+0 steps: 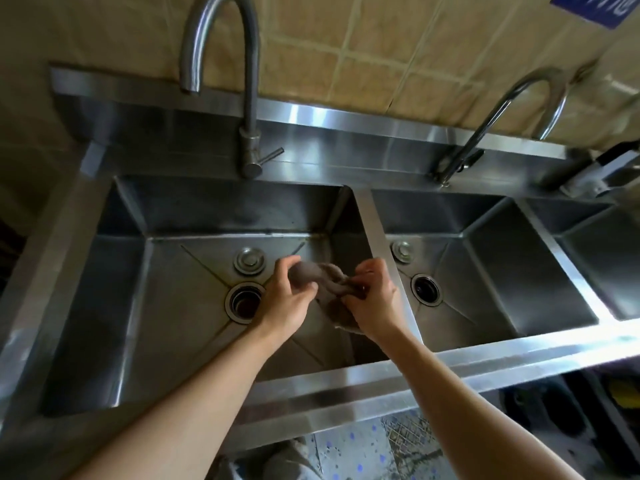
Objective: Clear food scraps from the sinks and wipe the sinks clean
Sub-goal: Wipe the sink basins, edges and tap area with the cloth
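While both hands wring cloth (325, 278), sign (588, 8) unreadable

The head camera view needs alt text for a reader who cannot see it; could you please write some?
Both hands, left hand and right hand, grip and twist a brownish cloth over the left sink, beside its open drain. Two curved faucets stand behind against a tiled wall.
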`<action>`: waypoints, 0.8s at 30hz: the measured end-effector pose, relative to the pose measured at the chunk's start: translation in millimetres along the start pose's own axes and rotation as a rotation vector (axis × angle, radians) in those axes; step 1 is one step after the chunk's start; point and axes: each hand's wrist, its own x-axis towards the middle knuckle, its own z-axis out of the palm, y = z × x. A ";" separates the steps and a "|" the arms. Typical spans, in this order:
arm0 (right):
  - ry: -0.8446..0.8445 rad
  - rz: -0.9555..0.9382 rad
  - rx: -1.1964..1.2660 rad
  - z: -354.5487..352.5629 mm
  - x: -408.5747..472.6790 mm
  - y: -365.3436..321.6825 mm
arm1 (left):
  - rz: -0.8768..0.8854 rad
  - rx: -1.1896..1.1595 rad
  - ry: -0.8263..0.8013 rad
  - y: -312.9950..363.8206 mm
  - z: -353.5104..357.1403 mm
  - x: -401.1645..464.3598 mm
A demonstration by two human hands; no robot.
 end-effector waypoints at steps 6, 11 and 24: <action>-0.019 -0.022 0.209 -11.6 3.3 -12.2 | -0.319 -0.309 -0.189 16.1 15.9 -2.6; -0.150 0.001 0.225 -23.8 21.6 7.6 | -0.388 -0.591 -0.179 21.0 41.3 6.1; -0.173 0.143 0.002 -54.4 71.2 105.4 | -0.416 -0.442 0.058 -18.3 95.3 33.6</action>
